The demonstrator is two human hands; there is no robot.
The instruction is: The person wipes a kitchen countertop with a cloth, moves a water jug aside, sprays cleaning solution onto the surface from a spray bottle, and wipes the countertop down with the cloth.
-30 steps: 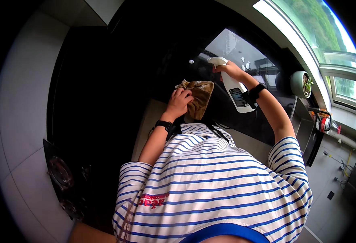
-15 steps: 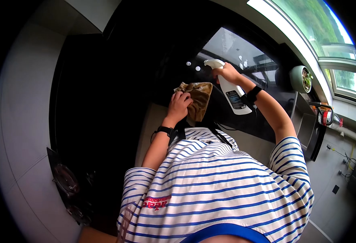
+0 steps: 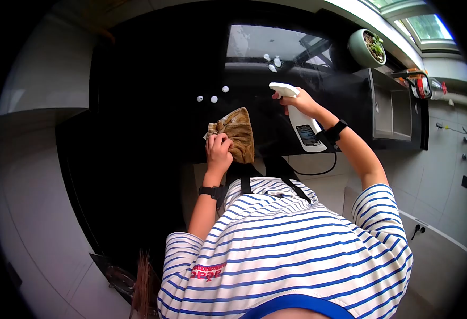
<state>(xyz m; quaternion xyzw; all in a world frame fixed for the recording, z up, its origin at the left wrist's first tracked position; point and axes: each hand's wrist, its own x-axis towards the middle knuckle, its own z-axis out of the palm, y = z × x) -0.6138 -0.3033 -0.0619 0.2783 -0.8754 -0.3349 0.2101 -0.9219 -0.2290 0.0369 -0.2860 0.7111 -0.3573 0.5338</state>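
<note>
Your shirt (image 3: pixel 292 239) is white, crossed by blue stripes, with a solid blue collar (image 3: pixel 302 302) and red lettering (image 3: pixel 208 271); your wristbands (image 3: pixel 335 131) and the straps (image 3: pixel 245 185) at your waist are black. Your cloth (image 3: pixel 241 139) is mustard brown, mottled with whitish patches along its upper left edge, and your spray bottle (image 3: pixel 303 125) is white with a black label (image 3: pixel 307 135) bearing pale print. Before you, the countertop (image 3: pixel 164 80) is glossy black, dotted with white foam spots (image 3: pixel 214 99) and streaked with a grey reflection. You also have a pale grey-green pot (image 3: pixel 358 49), a green plant (image 3: pixel 375 43) and a black cable (image 3: pixel 318 173).
</note>
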